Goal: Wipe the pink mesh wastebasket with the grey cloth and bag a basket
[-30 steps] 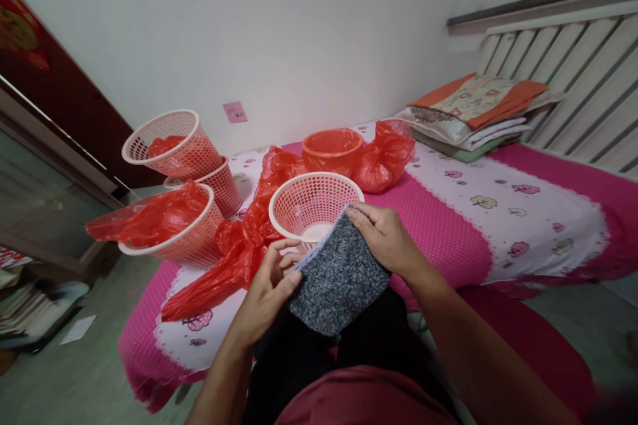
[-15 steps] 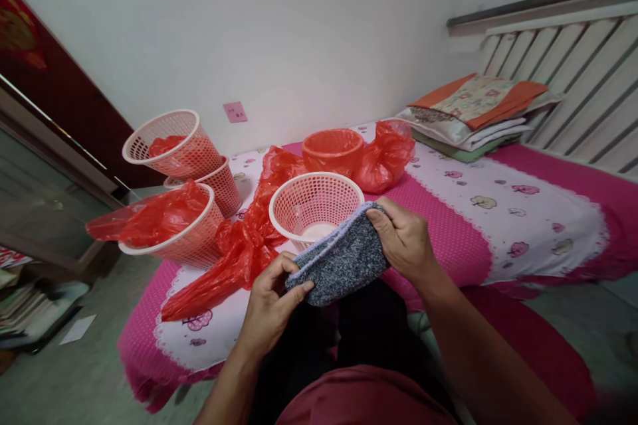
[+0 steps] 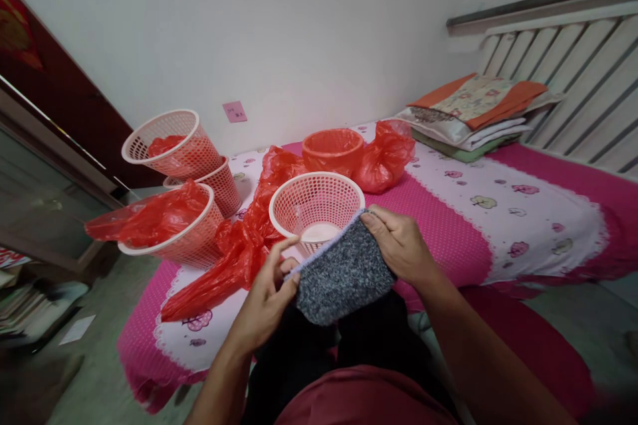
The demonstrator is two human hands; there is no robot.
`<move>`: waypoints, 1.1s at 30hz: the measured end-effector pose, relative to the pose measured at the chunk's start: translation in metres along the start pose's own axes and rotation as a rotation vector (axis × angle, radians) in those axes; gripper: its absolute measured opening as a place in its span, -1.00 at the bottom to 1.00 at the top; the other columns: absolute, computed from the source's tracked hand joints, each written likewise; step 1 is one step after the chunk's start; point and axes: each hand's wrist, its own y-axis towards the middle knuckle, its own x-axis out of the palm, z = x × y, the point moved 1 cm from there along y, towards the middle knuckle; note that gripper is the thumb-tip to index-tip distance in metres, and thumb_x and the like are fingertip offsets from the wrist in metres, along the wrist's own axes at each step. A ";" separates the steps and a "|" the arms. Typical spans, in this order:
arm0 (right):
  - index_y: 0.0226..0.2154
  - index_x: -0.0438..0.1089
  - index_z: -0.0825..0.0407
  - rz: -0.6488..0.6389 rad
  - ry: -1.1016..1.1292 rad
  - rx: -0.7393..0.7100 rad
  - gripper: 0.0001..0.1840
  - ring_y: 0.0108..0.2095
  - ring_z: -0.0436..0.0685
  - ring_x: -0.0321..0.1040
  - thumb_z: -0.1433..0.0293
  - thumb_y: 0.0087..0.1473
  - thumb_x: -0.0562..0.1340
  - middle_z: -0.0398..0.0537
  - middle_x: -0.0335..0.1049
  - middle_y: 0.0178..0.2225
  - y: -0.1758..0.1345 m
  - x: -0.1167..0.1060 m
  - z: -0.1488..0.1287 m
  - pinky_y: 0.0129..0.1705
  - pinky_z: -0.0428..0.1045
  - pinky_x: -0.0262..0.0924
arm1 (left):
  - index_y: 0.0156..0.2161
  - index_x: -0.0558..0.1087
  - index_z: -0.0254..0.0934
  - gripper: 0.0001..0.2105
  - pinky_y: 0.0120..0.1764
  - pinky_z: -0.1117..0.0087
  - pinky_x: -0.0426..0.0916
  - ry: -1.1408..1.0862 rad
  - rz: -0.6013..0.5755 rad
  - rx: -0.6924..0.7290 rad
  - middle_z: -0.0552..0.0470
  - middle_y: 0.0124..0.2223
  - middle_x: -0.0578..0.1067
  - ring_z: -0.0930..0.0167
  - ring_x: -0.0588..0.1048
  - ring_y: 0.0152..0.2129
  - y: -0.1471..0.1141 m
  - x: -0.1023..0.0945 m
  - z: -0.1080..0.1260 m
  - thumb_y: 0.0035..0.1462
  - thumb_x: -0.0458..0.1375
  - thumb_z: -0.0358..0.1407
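A dark grey speckled, fuzzy cloth point(image 3: 343, 272) with a lilac edge is stretched between my two hands, above my lap. My left hand point(image 3: 269, 292) pinches its left corner between thumb and fingers, the index finger held a little away. At the upper right corner, my right hand point(image 3: 401, 239) grips the cloth with the thumb on top. Just beyond the cloth stands a pale pink mesh basket point(image 3: 279, 212), partly covered at its near side by the cloth and my left fingers.
Left on the bed are more pink baskets point(image 3: 174, 246) with red plastic bags point(image 3: 159, 212). Behind is a red-lined basket point(image 3: 331, 154). Folded textiles point(image 3: 478, 106) are stacked by the white slatted headboard point(image 3: 588, 73). The patterned bedspread point(image 3: 443, 219) lies underneath.
The cloth's lilac edge has been drawn into a straighter line and its body hangs lower and flatter. My left index finger has lifted; my right hand has shifted slightly left.
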 end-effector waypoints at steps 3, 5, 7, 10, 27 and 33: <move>-0.45 0.27 -0.03 -0.130 0.023 0.007 -0.61 -0.49 -0.01 0.20 0.23 0.43 0.13 -0.25 0.23 -0.52 -0.007 0.006 -0.013 -0.41 -0.07 0.06 | 0.18 0.52 -0.18 -0.58 -0.03 0.32 0.39 0.182 -0.187 -0.010 -0.06 -0.07 0.60 0.25 0.53 -0.12 -0.007 0.011 0.007 0.31 0.28 -0.06; -0.42 0.30 -0.02 -0.189 0.021 0.012 -0.63 -0.48 0.00 0.23 0.23 0.44 0.13 -0.24 0.28 -0.50 -0.013 0.011 -0.018 -0.39 -0.07 0.07 | 0.13 0.56 -0.19 -0.60 -0.06 0.33 0.39 0.259 -0.176 -0.001 -0.05 -0.06 0.62 0.23 0.53 -0.14 -0.010 0.022 0.004 0.28 0.31 -0.05; -0.39 0.33 -0.02 -0.203 0.012 0.027 -0.65 -0.47 0.01 0.24 0.22 0.44 0.12 -0.23 0.30 -0.48 -0.018 0.013 -0.020 -0.36 -0.06 0.09 | -0.02 0.59 -0.23 -0.66 -0.19 0.39 0.35 0.289 -0.085 0.012 0.01 -0.20 0.59 0.30 0.48 -0.27 -0.012 0.029 -0.003 0.30 0.29 -0.02; -0.39 0.35 -0.02 -0.180 0.010 0.085 -0.63 -0.46 0.02 0.24 0.19 0.44 0.12 -0.22 0.30 -0.49 -0.021 0.011 -0.015 -0.36 -0.05 0.10 | -0.28 0.54 -0.28 -0.58 -0.36 0.44 0.22 0.258 -0.031 0.038 0.09 -0.41 0.42 0.41 0.32 -0.45 -0.012 0.032 -0.012 0.38 0.16 0.06; -0.05 0.59 -0.02 -0.068 0.910 0.686 -0.15 -0.05 0.36 0.58 -0.41 0.10 0.19 0.11 0.66 -0.17 -0.050 0.047 0.043 0.03 0.25 0.46 | 0.00 0.65 -0.25 -0.49 0.15 0.14 0.50 -0.665 0.364 -0.160 -0.10 -0.10 0.72 0.18 0.67 -0.04 0.017 0.040 -0.034 0.09 0.45 0.09; -0.12 0.60 0.03 0.141 0.770 0.779 -0.29 -0.11 0.38 0.59 -0.22 -0.01 0.45 0.08 0.67 -0.23 -0.069 0.071 0.027 -0.02 0.21 0.48 | 0.09 0.60 -0.25 -0.50 0.17 0.12 0.48 -0.584 0.420 -0.066 -0.13 0.02 0.70 0.16 0.64 0.04 0.018 0.056 -0.037 0.21 0.36 0.07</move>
